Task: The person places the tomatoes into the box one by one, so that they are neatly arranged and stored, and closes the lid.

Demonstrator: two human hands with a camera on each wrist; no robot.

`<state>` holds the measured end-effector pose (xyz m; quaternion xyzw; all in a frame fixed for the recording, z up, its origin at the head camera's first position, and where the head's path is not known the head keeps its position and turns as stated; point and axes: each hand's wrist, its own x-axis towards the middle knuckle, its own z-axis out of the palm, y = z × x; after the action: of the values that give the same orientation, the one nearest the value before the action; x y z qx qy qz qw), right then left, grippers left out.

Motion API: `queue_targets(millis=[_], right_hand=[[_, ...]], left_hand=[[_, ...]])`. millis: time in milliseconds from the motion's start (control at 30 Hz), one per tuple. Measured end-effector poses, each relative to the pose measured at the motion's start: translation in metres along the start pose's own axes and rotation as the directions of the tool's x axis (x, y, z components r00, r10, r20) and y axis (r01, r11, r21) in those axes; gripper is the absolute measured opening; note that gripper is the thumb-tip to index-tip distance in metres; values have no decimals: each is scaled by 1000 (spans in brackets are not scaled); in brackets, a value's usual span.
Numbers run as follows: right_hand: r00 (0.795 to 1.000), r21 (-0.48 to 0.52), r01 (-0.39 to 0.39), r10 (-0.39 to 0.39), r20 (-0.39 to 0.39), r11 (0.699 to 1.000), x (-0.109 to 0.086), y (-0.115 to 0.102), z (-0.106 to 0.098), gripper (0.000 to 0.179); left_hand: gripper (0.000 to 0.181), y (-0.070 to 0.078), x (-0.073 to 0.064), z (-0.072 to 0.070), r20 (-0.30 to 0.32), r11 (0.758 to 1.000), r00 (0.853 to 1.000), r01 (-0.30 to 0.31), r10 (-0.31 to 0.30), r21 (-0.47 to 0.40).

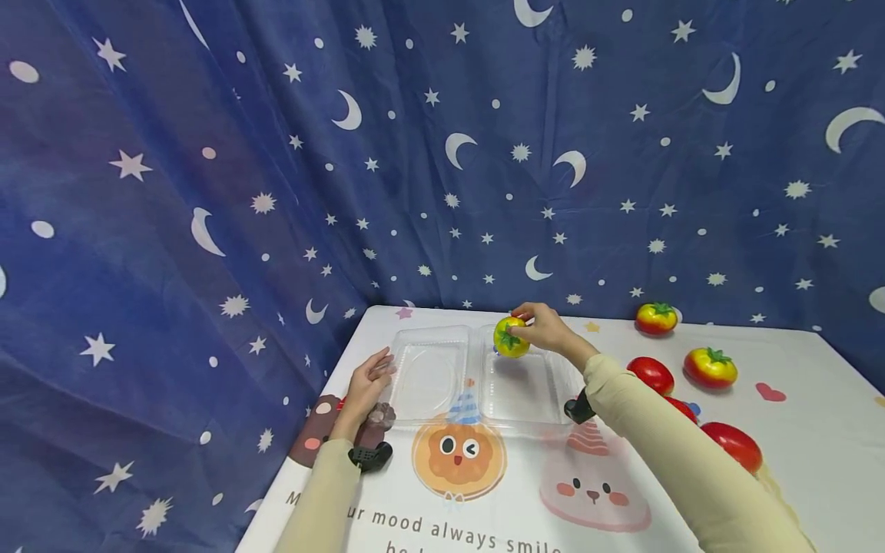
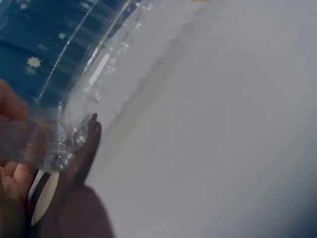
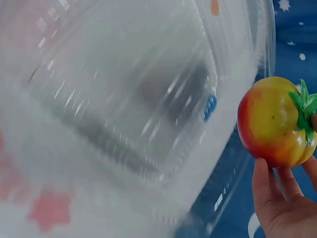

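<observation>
Hand (image 1: 548, 329) (right) over clear container (image 1: 522, 388)

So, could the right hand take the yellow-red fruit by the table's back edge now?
Probably not yet: the right hand holds another fruit, though nothing appears to block the back-edge fruit.

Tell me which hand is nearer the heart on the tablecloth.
Right: the right hand holds a fruit left of the heart; the left hand is farther left, by the clear container.
</observation>
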<state>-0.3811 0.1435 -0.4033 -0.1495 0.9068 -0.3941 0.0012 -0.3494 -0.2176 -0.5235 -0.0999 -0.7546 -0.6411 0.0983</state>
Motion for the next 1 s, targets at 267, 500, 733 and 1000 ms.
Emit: queue_targets(millis=[267,500,733,1000], right_hand=[[999,-41,41,-40,11,998,9,3,24,36],[998,-56,59,-58,15,997,12,7,28,37],[997,-36,70,-69,25,997,11,7,30,40],[998,-71,-19,23,50,997,13,4,30,52]], left_hand=[[58,32,-11,0,74,999,997,20,-16,-47],[55,35,-11,0,71,1000,997,22,-20,-23],[51,39,-11,-1,69,999,997,43,-42,-4],[51,37,-10,-1,73,998,996,59,-59,-1]])
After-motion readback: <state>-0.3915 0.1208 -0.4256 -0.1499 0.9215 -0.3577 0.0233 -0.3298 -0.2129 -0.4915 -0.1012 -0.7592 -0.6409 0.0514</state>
